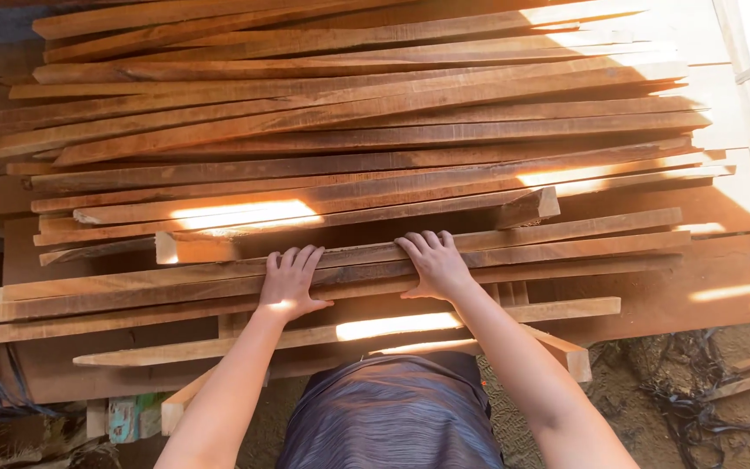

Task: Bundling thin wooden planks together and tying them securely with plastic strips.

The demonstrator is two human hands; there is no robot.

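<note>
Left hand [290,282] pressed palm down on a long, thin reddish-brown wooden slat [175,280], fingers spread and curled lightly over its far edge. Grip loose, not clenched; resting on the wood rather than wrapped around it. Right hand [434,265] just beside, laid the same way on the same slat, fingertips hooked over the far edge, thumb tucked at the near side. Both grips half open, touching only the top face and far edge of the strip. Hands near each other, with a short stretch of bare slat between them.

Slat lying roughly level, running left to right across the near part of a big loose pile of rough-sawn brown timber strips [349,130]. More strips directly beneath and in front of it, some reaching past both hands to either side. Short squared block of wood [527,208] sitting tilted just beyond the right hand. Patches of bright sunlight on several strips. Pile carried on a flat wooden surface [722,278], visible at the right. Below, near the body, one pale slat [444,326] jutting toward the right. Grey-blue striped garment [392,417] at the bottom centre. Dirt ground [653,399] with dark scraps at lower right.
</note>
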